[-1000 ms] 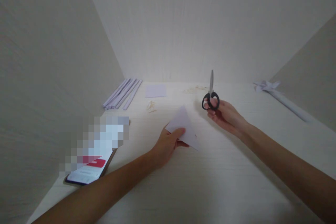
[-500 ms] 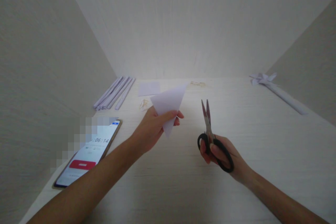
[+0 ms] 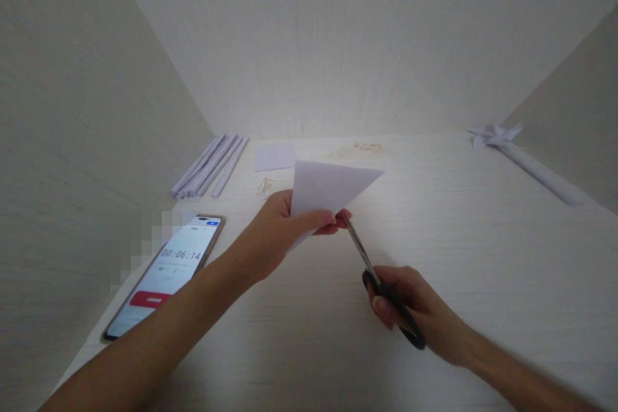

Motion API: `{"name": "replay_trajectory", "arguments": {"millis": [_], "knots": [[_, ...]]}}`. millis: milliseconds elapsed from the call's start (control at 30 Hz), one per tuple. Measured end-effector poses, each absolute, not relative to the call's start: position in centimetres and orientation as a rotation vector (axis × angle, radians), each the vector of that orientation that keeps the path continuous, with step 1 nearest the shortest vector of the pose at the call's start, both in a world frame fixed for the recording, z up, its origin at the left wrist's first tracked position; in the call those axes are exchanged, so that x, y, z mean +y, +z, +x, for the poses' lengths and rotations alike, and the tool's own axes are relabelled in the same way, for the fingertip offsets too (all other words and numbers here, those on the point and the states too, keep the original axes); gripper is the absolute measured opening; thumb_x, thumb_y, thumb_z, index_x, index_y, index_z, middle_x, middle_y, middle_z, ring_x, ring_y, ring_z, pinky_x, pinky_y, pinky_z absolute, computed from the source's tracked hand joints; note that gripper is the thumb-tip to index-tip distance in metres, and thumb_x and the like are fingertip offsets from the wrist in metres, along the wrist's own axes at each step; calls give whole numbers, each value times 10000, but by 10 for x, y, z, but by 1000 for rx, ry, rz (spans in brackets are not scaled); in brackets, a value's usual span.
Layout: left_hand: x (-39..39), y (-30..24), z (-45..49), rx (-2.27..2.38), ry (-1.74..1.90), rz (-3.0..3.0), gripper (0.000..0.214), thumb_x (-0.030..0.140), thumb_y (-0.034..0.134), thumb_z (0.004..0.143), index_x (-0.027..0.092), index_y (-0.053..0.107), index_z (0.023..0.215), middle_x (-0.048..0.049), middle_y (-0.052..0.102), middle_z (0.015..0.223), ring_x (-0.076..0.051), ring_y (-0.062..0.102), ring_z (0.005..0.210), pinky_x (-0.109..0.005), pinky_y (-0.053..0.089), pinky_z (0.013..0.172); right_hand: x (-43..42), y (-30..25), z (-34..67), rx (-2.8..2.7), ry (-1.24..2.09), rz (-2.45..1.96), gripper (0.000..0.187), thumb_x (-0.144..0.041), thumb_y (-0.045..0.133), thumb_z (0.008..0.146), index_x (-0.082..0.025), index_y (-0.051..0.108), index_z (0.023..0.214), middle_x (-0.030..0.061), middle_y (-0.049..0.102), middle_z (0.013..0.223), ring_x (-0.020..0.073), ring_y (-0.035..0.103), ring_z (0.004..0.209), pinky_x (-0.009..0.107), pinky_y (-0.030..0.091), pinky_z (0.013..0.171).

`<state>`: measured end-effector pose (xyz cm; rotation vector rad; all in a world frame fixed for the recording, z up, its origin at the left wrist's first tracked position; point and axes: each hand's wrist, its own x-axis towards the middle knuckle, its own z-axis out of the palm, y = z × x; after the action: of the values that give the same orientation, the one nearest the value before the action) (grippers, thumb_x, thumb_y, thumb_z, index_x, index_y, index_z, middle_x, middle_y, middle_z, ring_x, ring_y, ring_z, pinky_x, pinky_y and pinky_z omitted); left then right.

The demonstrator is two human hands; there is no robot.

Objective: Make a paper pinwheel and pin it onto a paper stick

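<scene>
A white folded paper triangle [image 3: 328, 188] is pinched between the thumb and fingers of my left hand [image 3: 290, 228], its long point turned to the right. My right hand [image 3: 410, 302] grips a pair of scissors [image 3: 369, 267] by the black handles. The blades slant up to the left, and their tips reach the fingertips of my left hand beneath the paper's lower edge. Whether the blades touch the paper I cannot tell.
Several rolled paper tubes [image 3: 207, 167] lie at the back left beside a flat paper square [image 3: 275, 158]. Rubber bands [image 3: 265, 187] rest nearby, with more bands [image 3: 369, 147] behind. A phone [image 3: 181, 264] shows a timer. A paper stick with a bow-like top [image 3: 535, 167] lies right.
The paper triangle has turned so its point faces right instead of upward. The scissors have tilted left, and their tips have come close to my left fingers.
</scene>
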<state>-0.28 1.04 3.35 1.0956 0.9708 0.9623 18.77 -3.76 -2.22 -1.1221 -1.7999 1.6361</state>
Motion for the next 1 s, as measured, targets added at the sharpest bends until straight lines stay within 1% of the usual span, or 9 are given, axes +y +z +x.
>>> {"name": "replay_trajectory", "arguments": {"millis": [167,433,733,867,1000], "knots": [[10,34,-5,967,929,1145,106,131,595,632,125,671,706,-61,687,750,-159,628,702,-243,481,650,-40,-25,189,-1812,1644,-1123,419,-553,465,721,-181,389,543,-40,341,485,82,296,447,217,216,401],[9,36,-6,963,912,1177,104,106,607,620,129,675,697,-56,686,708,-147,627,650,-216,478,608,-42,-28,192,-1828,1677,-1094,402,-535,462,734,-183,397,552,-43,344,479,81,307,435,215,219,394],[7,38,-7,943,897,1204,109,99,600,632,137,671,705,-40,686,697,-131,623,640,-201,480,599,-43,-26,192,-1851,1663,-1108,415,-538,451,742,-184,375,539,-49,322,473,75,290,428,211,205,385],[8,39,-8,948,882,1229,102,113,603,637,133,664,716,-35,688,713,-131,624,650,-217,489,618,-44,-27,193,-1850,1694,-1102,408,-531,450,748,-178,388,552,-50,324,479,74,296,435,208,215,393],[8,40,-9,940,854,1254,93,126,605,650,133,656,727,-18,689,722,-116,622,662,-209,491,634,-44,-26,193,-1836,1705,-1105,399,-518,452,754,-175,387,561,-55,312,487,70,284,442,203,209,394]]}}
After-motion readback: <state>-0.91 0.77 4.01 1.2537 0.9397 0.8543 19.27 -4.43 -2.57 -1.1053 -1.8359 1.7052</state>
